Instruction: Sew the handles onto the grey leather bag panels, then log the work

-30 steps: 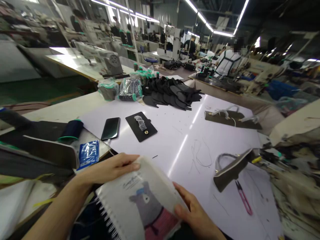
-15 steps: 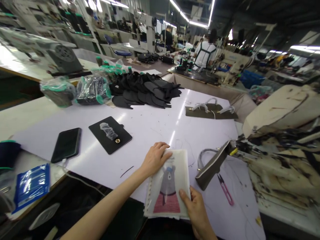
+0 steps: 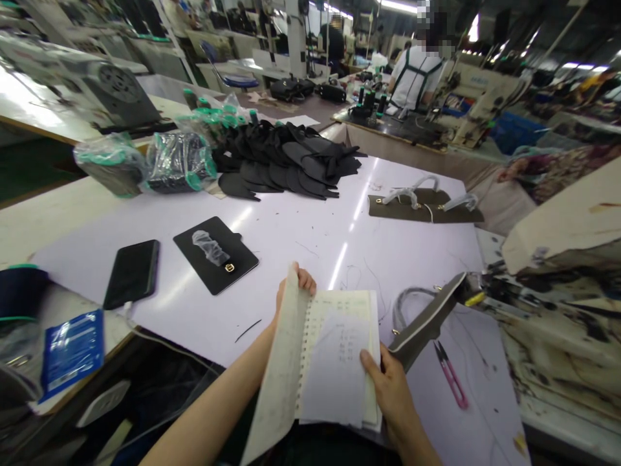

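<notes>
Notebook (image 3: pixel 339 305) cover (image 3: pixel 279 372) swung open leftward since the earlier head frame; notebook now between both hands. Left hand (image 3: pixel 305 282) pinches cover's top, right hand (image 3: pixel 394 387) pinches right edge, thumb on top. Pink snips (image 3: pixel 453 382) right of right hand, phone (image 3: pixel 132 275) well left of left hand.

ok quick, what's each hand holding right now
Left hand: holding the raised left leaf of the open notebook, partly hidden behind it.
Right hand: closed on the notebook's right edge, thumb on top.
</notes>
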A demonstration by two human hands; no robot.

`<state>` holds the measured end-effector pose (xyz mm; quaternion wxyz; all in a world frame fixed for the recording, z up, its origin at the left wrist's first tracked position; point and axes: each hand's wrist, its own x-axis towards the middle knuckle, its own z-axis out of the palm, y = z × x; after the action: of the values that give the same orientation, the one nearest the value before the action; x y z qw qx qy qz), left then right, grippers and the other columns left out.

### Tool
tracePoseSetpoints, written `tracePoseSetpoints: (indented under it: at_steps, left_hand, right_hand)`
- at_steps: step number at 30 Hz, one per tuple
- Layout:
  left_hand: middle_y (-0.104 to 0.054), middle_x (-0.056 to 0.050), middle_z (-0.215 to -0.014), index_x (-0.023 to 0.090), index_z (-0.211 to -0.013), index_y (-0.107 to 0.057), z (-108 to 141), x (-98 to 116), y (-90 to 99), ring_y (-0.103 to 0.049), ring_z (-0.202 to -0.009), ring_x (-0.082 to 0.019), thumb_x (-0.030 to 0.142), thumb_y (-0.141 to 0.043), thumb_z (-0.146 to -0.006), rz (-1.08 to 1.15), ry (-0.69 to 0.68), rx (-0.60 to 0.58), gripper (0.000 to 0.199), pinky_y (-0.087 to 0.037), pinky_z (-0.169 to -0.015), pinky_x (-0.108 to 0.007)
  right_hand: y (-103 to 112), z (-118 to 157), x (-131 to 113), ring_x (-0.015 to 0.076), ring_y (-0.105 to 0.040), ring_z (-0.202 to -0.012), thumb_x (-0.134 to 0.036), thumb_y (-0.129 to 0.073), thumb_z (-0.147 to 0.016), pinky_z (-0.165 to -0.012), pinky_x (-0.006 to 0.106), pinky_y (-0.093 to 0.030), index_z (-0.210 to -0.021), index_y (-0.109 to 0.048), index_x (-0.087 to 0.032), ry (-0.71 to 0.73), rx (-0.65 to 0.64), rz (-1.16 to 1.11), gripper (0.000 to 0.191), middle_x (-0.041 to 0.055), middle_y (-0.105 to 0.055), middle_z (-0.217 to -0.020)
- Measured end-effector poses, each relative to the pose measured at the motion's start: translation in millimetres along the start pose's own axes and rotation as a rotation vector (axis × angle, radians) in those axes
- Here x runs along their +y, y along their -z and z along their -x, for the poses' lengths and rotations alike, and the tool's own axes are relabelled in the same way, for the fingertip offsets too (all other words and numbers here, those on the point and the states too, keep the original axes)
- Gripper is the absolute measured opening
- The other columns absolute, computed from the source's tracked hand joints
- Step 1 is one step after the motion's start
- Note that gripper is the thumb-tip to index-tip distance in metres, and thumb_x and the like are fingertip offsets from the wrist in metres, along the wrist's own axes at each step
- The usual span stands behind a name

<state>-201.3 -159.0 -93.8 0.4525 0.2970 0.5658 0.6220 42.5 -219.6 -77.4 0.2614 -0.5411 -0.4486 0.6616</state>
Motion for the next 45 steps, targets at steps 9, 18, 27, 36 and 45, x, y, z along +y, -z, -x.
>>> tracePoseSetpoints:
  at_steps: [9,18,27,36,45]
  left_hand:
    - [-0.054,-0.003,-0.072,0.018,-0.062,-0.050,-32.1,50.0,95.8,-0.055,-0.075,-0.016,0.050,-0.057,-0.088,0.101,-0.003,0.176,0.041,-0.045,-0.070,-0.028]
    - [-0.064,-0.007,-0.122,0.023,-0.121,-0.065,10.1,65.2,21.1,-0.055,-0.114,-0.025,0.040,-0.043,-0.099,-0.953,-0.353,-0.421,0.035,-0.041,-0.102,-0.041]
    - [-0.061,-0.006,-0.105,0.020,-0.087,-0.063,16.1,-4.4,-5.7,-0.057,-0.099,-0.020,0.039,-0.043,-0.099,-0.640,-0.311,-0.096,0.031,-0.044,-0.091,-0.033]
    - [-0.058,-0.002,-0.079,0.019,-0.070,-0.056,15.8,-1.6,1.6,-0.052,-0.076,-0.017,0.053,-0.043,-0.096,-0.197,-0.113,-0.007,0.045,-0.042,-0.072,-0.029]
    - [-0.049,0.000,-0.064,0.020,-0.056,-0.039,9.3,-5.2,-3.0,-0.054,-0.075,-0.016,0.058,-0.052,-0.090,0.332,-0.083,0.029,0.052,-0.045,-0.082,-0.031]
  right_hand:
    - [27.8,-16.4,1.6,0.0287,-0.053,-0.127,-0.057,-0.046,-0.094,-0.110,0.045,-0.041,-0.143,-0.049,-0.020,0.142,0.236,0.371,0.061,0.0095,-0.059,-0.136]
    - [12.6,-7.7,-14.1,0.0226,-0.033,-0.143,-0.049,-0.047,-0.095,-0.121,0.044,-0.025,-0.148,-0.041,-0.025,0.233,0.260,0.389,0.059,0.0037,-0.038,-0.154]
    - [8.8,-13.8,-3.8,0.0203,-0.045,-0.135,-0.042,-0.052,-0.094,-0.119,0.040,-0.030,-0.137,-0.055,-0.025,0.229,0.328,0.115,0.047,0.0042,-0.051,-0.144]
    - [8.5,-5.2,-40.1,0.0272,-0.049,-0.131,-0.063,-0.048,-0.092,-0.106,0.042,-0.045,-0.140,-0.053,-0.024,-0.001,0.182,-0.107,0.062,0.0096,-0.053,-0.143]
    - [3.3,-19.6,-9.2,0.0264,-0.061,-0.117,-0.032,-0.060,-0.088,-0.105,0.050,-0.046,-0.148,-0.039,-0.024,0.175,0.128,0.228,0.065,0.0086,-0.059,-0.135]
